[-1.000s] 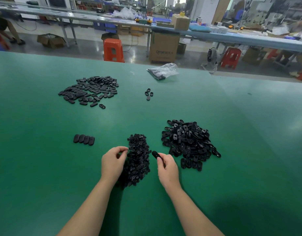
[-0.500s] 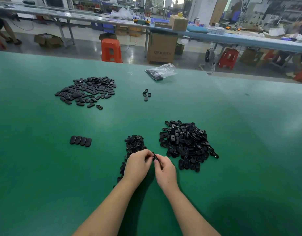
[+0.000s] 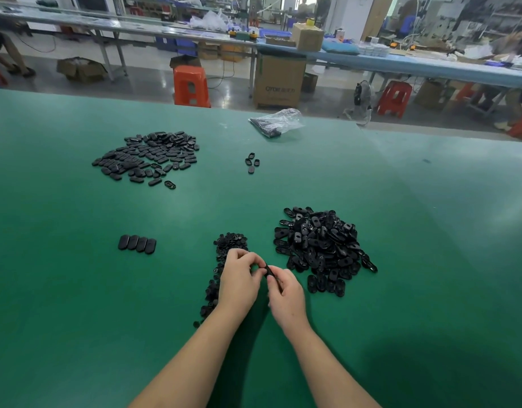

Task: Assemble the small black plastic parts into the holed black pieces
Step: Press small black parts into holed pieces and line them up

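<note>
My left hand [image 3: 239,279] and my right hand [image 3: 286,293] meet low in the middle of the green table, fingertips together. Between them they pinch one black holed piece [image 3: 268,270], held on edge; whatever small part my left fingers carry is hidden. A pile of small black parts [image 3: 229,245] runs under and behind my left hand. The heap of holed black pieces [image 3: 323,245] lies just right of my right hand.
A row of black oval pieces [image 3: 137,244] lies to the left. A wide spread of flat oval pieces [image 3: 148,156] sits far left, three loose pieces [image 3: 252,162] mid-table, and a plastic bag [image 3: 279,122] near the far edge. Stools and boxes stand beyond.
My left hand left the small-parts pile and came right to meet my right hand, which held the holed piece throughout. Both hands now pinch it together.
</note>
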A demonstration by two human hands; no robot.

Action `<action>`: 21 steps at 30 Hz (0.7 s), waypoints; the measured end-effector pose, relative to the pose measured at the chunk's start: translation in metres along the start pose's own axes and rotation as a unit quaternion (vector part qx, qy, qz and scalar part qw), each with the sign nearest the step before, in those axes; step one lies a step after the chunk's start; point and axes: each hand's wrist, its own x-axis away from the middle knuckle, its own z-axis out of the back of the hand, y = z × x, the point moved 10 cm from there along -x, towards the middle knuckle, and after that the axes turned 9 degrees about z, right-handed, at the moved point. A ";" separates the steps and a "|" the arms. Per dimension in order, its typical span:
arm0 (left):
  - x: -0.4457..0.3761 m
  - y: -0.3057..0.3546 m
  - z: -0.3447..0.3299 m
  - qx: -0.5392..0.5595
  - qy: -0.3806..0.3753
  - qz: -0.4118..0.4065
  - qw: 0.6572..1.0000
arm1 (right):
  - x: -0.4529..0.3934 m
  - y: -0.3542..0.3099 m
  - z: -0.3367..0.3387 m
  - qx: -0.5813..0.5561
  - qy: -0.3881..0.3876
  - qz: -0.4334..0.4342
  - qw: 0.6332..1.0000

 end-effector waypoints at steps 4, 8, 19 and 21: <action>-0.006 -0.010 -0.007 0.052 -0.063 0.062 0.995 | 0.000 0.004 0.002 -0.035 0.007 -0.016 0.999; -0.008 -0.023 -0.009 0.124 -0.084 0.114 0.982 | 0.001 0.005 0.003 -0.062 0.013 -0.025 0.998; 0.002 -0.032 -0.016 0.263 -0.078 0.185 0.944 | 0.002 0.010 0.003 -0.056 0.026 -0.035 0.997; 0.003 -0.031 -0.017 0.272 -0.081 0.187 0.940 | 0.001 0.010 0.002 -0.055 0.030 -0.035 0.997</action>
